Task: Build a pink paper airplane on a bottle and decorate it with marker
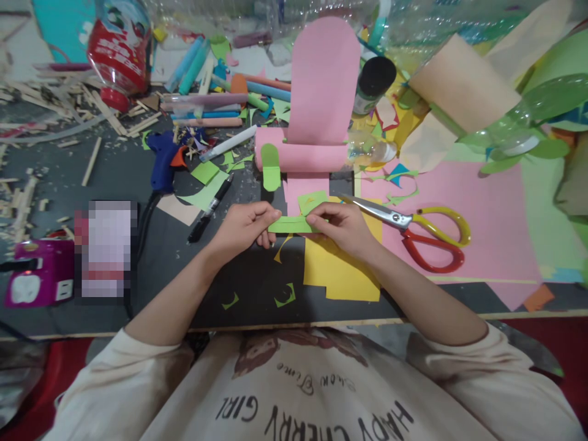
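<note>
A green paper strip (290, 224) with a line along it is stretched between my two hands, near the table's front. My left hand (245, 225) pinches its left end. On the right end, my right hand (337, 225) has thumb and fingers closed. Another green paper piece (313, 199) lies just beyond the strip. Past it stands a pink paper shape, a rolled tube (307, 157) with a tall rounded panel (325, 79) behind. A rounded green tab (271, 166) hangs on the tube's left end. Yellow paper (344, 269) lies partly beneath my right hand.
Scissors (404, 223) with red and yellow handles lie on pink paper (496, 226) to the right. Left are a black pen (210, 208), a blue glue gun (162, 160), a blurred-out rectangle (108, 248) and a purple box (40, 272). Markers, bottles and scraps crowd the back.
</note>
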`<state>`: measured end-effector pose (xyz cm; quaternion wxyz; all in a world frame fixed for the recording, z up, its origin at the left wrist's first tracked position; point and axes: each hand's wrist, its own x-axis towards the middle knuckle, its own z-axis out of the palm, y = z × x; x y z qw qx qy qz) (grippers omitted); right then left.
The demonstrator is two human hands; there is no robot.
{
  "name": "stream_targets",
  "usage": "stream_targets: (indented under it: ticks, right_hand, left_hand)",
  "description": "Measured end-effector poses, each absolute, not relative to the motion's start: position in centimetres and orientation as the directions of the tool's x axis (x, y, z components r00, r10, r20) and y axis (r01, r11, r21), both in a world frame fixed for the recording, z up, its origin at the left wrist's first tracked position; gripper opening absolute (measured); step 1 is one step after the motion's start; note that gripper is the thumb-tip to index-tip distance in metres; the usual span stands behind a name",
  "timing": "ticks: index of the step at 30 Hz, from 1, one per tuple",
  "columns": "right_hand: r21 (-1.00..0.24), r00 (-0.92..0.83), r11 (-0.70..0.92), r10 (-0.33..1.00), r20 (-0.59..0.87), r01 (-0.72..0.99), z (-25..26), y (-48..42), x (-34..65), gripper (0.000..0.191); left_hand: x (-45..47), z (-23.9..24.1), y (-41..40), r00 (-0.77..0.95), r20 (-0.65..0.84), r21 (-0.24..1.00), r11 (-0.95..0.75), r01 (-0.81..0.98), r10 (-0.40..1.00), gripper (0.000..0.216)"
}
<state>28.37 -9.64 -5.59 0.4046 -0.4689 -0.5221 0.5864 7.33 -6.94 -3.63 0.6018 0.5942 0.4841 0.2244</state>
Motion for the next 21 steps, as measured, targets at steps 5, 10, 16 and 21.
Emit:
stream_targets:
  ticks: [5, 10, 16, 21]
  right_hand:
    - [-0.993, -0.250, -0.116, 0.961, -0.117, 0.019, -5.71, -9.62, 28.44, 0.035]
    - [-0.994, -0.263, -0.080, 0.960, -0.098, 0.077, -5.80, -9.73, 28.21, 0.026]
    - [-0.993, -0.258, -0.067, 0.962, -0.089, 0.095, -5.43, -9.40, 28.63, 0.017]
    - [-0.991, -0.087, -0.124, 0.989, -0.119, -0.057, -5.31, -9.12, 29.08, 0.025]
  left_hand:
    - [7.22, -3.47, -6.77, 0.426, -0.316, 0.932, 0.192, 0.309, 0.848, 0.048]
    - [7.55, -3.60, -7.12, 0.435, -0.342, 0.930, 0.234, 0.283, 0.833, 0.037]
    - [7.77, -3.64, -7.21, 0.477, -0.384, 0.915, 0.256, 0.312, 0.791, 0.032]
    - [7.49, -3.58, -6.93, 0.395, -0.396, 0.902, 0.271, 0.336, 0.829, 0.029]
